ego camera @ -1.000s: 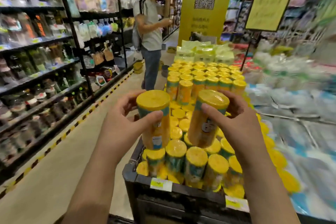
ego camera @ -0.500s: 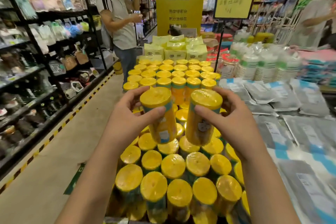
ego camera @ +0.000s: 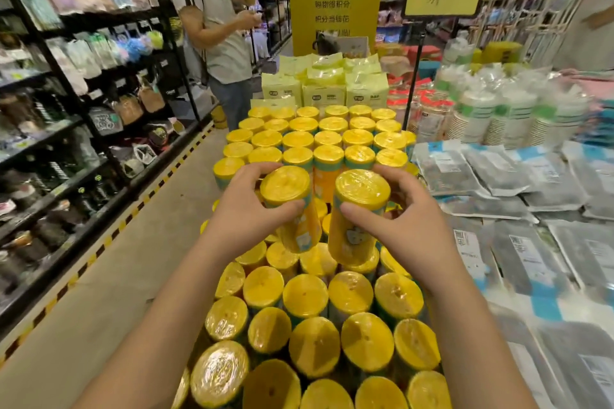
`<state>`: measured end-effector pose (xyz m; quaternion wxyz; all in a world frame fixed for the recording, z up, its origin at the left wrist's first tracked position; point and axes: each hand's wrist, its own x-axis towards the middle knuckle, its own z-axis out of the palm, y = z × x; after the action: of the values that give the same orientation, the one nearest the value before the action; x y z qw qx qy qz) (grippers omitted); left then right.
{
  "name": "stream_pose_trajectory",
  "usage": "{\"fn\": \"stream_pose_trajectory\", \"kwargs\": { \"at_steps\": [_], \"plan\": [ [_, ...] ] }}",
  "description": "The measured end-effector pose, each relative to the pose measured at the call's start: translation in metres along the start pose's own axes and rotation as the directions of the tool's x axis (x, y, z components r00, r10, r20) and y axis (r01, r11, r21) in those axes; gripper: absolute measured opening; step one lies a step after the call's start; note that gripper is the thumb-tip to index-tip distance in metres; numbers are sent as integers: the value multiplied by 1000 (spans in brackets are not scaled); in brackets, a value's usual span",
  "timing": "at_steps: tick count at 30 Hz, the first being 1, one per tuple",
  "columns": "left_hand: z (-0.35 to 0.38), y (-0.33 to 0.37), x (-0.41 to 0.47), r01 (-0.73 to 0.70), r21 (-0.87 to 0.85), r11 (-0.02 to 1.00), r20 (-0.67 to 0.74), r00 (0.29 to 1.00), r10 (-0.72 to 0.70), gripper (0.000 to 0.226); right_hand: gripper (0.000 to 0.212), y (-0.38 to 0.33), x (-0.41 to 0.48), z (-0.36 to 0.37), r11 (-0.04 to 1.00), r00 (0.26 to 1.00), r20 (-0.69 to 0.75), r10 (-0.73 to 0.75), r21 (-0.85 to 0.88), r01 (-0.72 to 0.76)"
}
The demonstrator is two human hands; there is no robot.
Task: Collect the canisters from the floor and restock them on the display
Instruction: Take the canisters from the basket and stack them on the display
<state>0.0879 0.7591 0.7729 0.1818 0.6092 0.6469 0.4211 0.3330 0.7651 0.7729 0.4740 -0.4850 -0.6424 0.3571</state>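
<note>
Packed rows of yellow-lidded canisters (ego camera: 305,295) stand upright beneath the hands. The left hand (ego camera: 246,219) wraps thumb and curled fingers round the left canister (ego camera: 294,226), and the right hand (ego camera: 412,224) grips the right canister (ego camera: 354,232) just beside it, both lifted above the rows. Beyond the hands stands a taller block of canisters (ego camera: 329,143).

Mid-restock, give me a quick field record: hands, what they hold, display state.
left hand: grips yellow-lidded, shrink-wrapped cylindrical canister near its top
right hand: grips second yellow-lidded canister likewise
placement: both over the display's middle; contact with lids below unclear
display: rows of matching canisters, rear tier higher
aisle: person beside black shelves
</note>
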Motion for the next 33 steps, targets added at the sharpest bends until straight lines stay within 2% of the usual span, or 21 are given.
{"fn": "stream_pose_trajectory", "kwargs": {
  "at_steps": [6, 13, 17, 21, 27, 30, 33],
  "plan": [
    [16, -25, 58, -92, 212, 973, 70, 994, 78, 81, 78, 7, 20, 12, 1000, 1000, -10, 7, -16, -7],
    [34, -54, 103, -124, 401, 908, 138, 988, 74, 82, 78, 23, 35, 15, 999, 999, -32, 38, -24, -39],
    [41, -63, 110, -140, 445, 884, 163, 984, 74, 79, 76, 36, 40, 18, 997, 997, -36, 65, -47, -67],
    [42, -67, 110, -215, 512, 832, 190, 973, 135, 78, 77, 47, 51, 25, 995, 996, -28, 86, -45, -87],
    [47, -63, 105, -242, 636, 733, 227, 966, 123, 74, 87, 63, 83, 47, 995, 997, 24, 77, -69, -76],
    [48, -61, 103, -204, 653, 729, 213, 974, 82, 76, 83, 68, 102, 61, 993, 995, 71, 72, -99, -65],
    [45, -63, 95, -201, 621, 758, 179, 977, 113, 76, 81, 74, 114, 71, 987, 993, 88, 75, -150, -61]
  ]
}}
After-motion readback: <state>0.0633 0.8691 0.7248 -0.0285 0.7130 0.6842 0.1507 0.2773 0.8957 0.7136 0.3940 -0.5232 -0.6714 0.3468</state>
